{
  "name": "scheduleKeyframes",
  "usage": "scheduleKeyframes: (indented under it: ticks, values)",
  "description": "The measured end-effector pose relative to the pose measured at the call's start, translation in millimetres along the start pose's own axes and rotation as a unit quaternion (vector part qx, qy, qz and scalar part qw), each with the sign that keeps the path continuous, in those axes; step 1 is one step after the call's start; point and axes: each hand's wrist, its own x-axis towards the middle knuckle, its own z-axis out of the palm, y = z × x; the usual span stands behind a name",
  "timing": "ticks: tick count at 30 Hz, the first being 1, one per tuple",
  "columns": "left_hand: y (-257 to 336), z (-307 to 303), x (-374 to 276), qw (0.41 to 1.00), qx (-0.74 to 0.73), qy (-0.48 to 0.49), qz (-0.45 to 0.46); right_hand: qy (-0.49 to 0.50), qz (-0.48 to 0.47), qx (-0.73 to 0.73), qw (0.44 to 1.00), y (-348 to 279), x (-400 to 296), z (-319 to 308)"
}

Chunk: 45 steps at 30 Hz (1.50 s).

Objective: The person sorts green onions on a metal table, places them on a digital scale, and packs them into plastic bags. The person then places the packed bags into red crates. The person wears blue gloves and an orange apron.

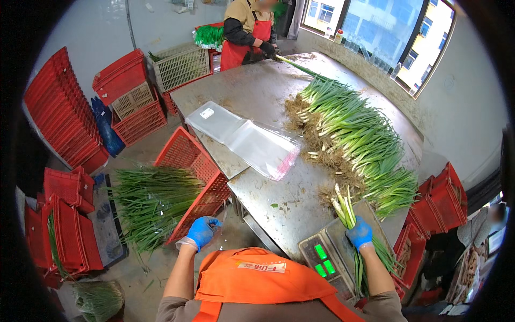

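My right hand (359, 232), in a blue glove, is closed around a bunch of green onions (343, 207) over the metal plate of a digital scale (338, 231). The scale's green displays are lit. My left hand (204, 232), also gloved in blue, is beside the near edge of a tilted red plastic crate (219, 187); its fingers are curled, and whether it holds something small I cannot tell. Packed green onions (155, 203) stick out of that crate. A long pile of green onions with roots (354, 133) lies across the metal table (261, 201). Clear plastic bags (257, 147) lie flat left of the pile.
Across the table a person in a red apron (262, 34) holds a green onion stalk. Stacked red crates (64, 116) stand at the left, more red crates (438, 197) at the right. A bundle of greens (98, 300) sits on the floor at lower left. Another person (481, 225) is at far right.
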Motion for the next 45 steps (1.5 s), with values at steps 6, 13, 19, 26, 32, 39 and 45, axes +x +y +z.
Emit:
scheduleKeyframes:
  ticks: [6, 13, 19, 26, 32, 39, 45]
  values:
    - [-33.7, 21.1, 18.7, 0.998, 0.028, 0.038, 0.046, -0.029, 0.003, 0.019, 0.999, -3.0, 2.2, -1.8]
    - [-22.6, 27.4, 22.6, 1.000, -0.006, 0.019, 0.011, -0.022, -0.006, 0.009, 1.000, -0.7, 0.1, -1.1]
    - [-20.0, 19.3, 18.9, 0.999, 0.038, 0.012, 0.000, -0.036, -0.012, 0.039, 0.999, 1.0, -0.7, -12.1]
    - [-4.3, 26.8, 1.8, 0.998, 0.003, 0.030, -0.048, -0.044, -0.024, 0.077, 0.996, 18.6, 10.7, -35.6]
    - [-54.6, 41.3, 2.2, 0.985, -0.124, 0.119, -0.010, -0.104, -0.108, 0.135, 0.979, -11.5, 18.7, -71.1]
    - [-25.9, 23.0, -1.8, 0.987, -0.066, 0.139, 0.040, -0.211, -0.240, 0.147, 0.936, -84.1, 38.8, -88.7]
    - [13.2, 27.8, 14.1, 0.994, 0.053, 0.088, -0.040, -0.464, -0.229, 0.291, 0.805, -148.3, 46.2, -79.9]
